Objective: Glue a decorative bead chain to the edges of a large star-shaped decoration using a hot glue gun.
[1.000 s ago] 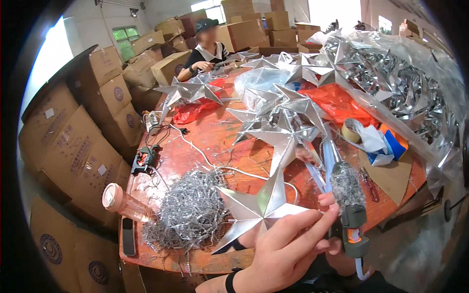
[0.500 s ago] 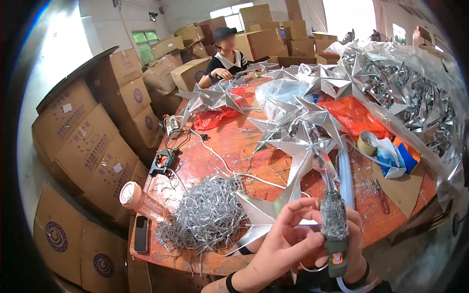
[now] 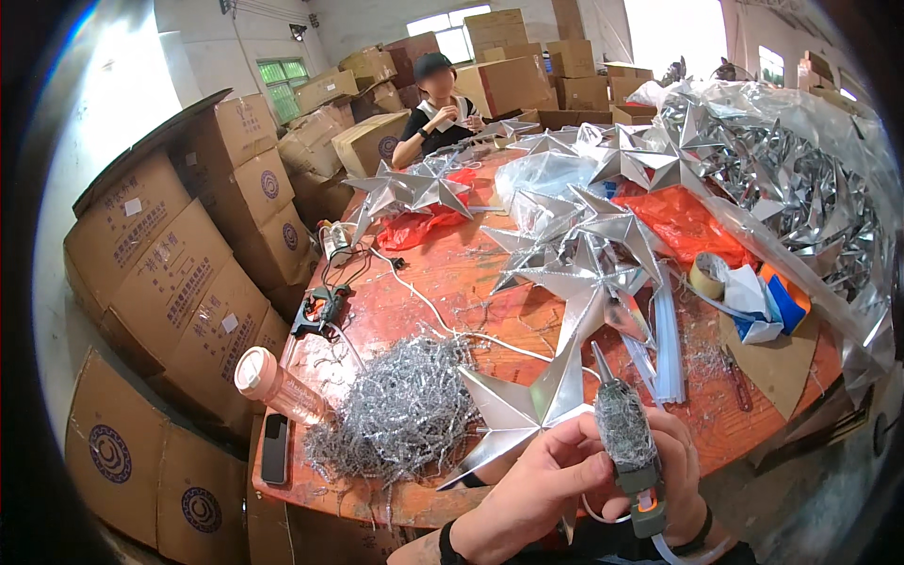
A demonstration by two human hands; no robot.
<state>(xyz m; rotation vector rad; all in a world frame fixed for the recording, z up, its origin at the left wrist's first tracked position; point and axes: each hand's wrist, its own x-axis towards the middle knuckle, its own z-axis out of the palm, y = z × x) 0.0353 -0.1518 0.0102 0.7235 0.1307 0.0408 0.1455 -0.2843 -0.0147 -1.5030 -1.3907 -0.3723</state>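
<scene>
My right hand (image 3: 680,471) is wrapped round a dark green hot glue gun (image 3: 625,443), with silver tinsel bits stuck over its body and its nozzle pointing up and away. My left hand (image 3: 541,485) is closed just left of the gun, thumb and fingers pressed together by its body; whatever they pinch is hidden. A plain silver five-pointed star (image 3: 518,414) lies at the near table edge, partly behind my left hand. Left of it sits a heap of silver tinsel garland (image 3: 400,410). Several finished stars with tinsel edges (image 3: 598,273) are piled beyond the gun.
Clear glue sticks (image 3: 669,353) lie right of the stars. A second glue gun (image 3: 320,309), a pink-lidded bottle (image 3: 278,384) and a phone (image 3: 274,450) line the left side of the red table (image 3: 471,254). A co-worker (image 3: 438,108) sits across; cartons (image 3: 169,254) stack at left.
The glue gun has tilted, its nozzle swinging left and lower. My left hand's fingers have closed in beside it. Across the table, the co-worker's hands have risen.
</scene>
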